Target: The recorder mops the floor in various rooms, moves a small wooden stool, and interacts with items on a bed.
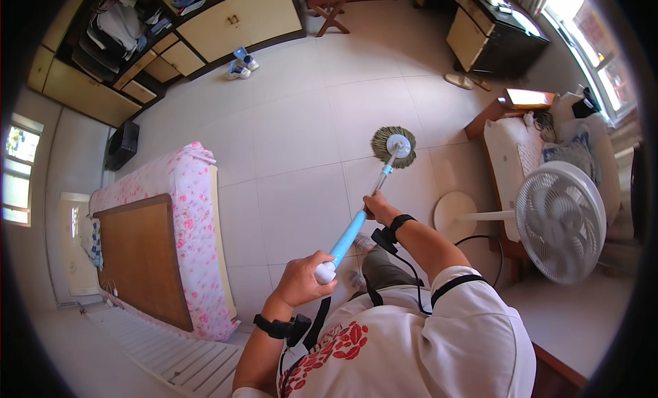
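A spin mop's handle, light blue with a metal lower pole, slants across the view in front of me. My left hand grips its top end beside the white cap. Farther down, my right hand is closed around the pole just below the blue grip. The round mop head, with grey-green strands and a pale disc, lies spread on the tiled floor ahead of my feet. Both wrists wear black bands with small devices, and a black cable runs from the right one.
At the right stand a white pedestal fan and a wooden seat with cushions. A bed with a floral sheet is on the left. Blue-and-white shoes lie by the cabinets; sandals lie near the desk.
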